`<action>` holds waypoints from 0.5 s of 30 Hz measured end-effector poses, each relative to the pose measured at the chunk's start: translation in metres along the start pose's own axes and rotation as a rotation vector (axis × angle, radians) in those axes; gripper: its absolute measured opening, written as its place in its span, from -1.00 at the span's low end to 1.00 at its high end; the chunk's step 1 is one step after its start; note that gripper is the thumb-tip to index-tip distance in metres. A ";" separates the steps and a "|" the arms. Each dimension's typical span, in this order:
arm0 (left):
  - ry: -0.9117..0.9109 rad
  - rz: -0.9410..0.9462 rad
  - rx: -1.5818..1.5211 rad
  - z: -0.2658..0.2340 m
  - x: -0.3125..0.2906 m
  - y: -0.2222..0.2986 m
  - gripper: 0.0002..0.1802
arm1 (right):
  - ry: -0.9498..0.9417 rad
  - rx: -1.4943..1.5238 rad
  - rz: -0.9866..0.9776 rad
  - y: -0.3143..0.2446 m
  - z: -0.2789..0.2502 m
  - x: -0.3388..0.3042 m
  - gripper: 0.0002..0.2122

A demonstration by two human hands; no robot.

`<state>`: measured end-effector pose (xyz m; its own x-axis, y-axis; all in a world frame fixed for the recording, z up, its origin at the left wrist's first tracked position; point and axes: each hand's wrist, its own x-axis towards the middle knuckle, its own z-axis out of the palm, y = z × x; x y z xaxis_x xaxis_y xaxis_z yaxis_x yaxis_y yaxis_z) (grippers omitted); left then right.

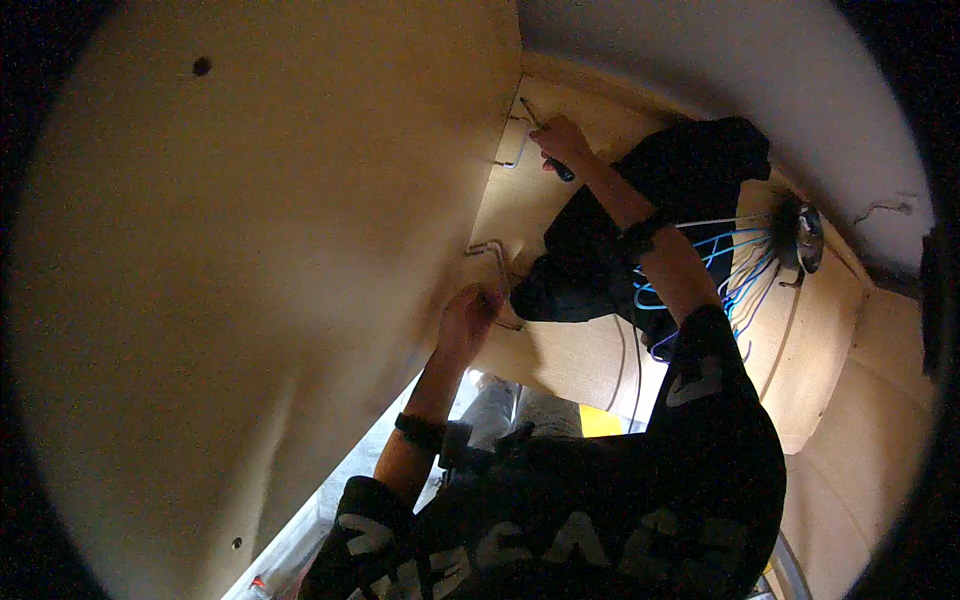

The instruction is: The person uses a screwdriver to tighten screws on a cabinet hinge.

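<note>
My right hand (562,140) is closed around a screwdriver (561,170) near the far end of the wooden panel. Its dark handle sticks out below my fist, and its thin shaft points up and left. Beside that hand, a thin grey bent piece (516,150) runs along the wood. My left hand (470,322) is nearer to me, fingers curled together at the lower end of another grey bent piece (497,252). Whatever those fingers pinch is hidden. Black cloth (600,250) lies bunched beneath my right forearm.
A large wooden panel (250,250) rises on the left. At right, blue, white and purple wires (735,275) spread from a round opening with a shiny rim (810,240). A grey wall (720,50) curves along the far side. A dark cable (638,370) hangs near my body.
</note>
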<state>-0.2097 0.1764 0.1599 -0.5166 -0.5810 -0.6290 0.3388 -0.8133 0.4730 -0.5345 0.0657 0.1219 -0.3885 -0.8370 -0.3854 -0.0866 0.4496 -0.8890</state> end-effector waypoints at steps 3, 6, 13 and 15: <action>-0.179 0.050 -0.071 0.008 0.004 0.002 -0.78 | -0.058 0.064 0.040 -0.005 -0.008 -0.018 -0.70; -0.374 0.022 -0.187 0.017 0.026 0.008 -0.83 | -0.175 -0.165 -0.057 -0.014 -0.020 -0.063 -0.72; -0.306 -0.068 -0.274 0.052 0.045 -0.003 -0.87 | -0.179 -0.083 0.043 -0.026 -0.025 -0.131 -0.76; -0.234 -0.090 -0.163 0.059 0.046 -0.013 -0.84 | -0.125 -0.038 0.048 -0.004 -0.030 -0.105 -0.76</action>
<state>-0.2844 0.1618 0.1615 -0.7108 -0.4990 -0.4956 0.3956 -0.8663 0.3049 -0.5207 0.1607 0.1736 -0.2756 -0.8453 -0.4577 -0.1059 0.4999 -0.8596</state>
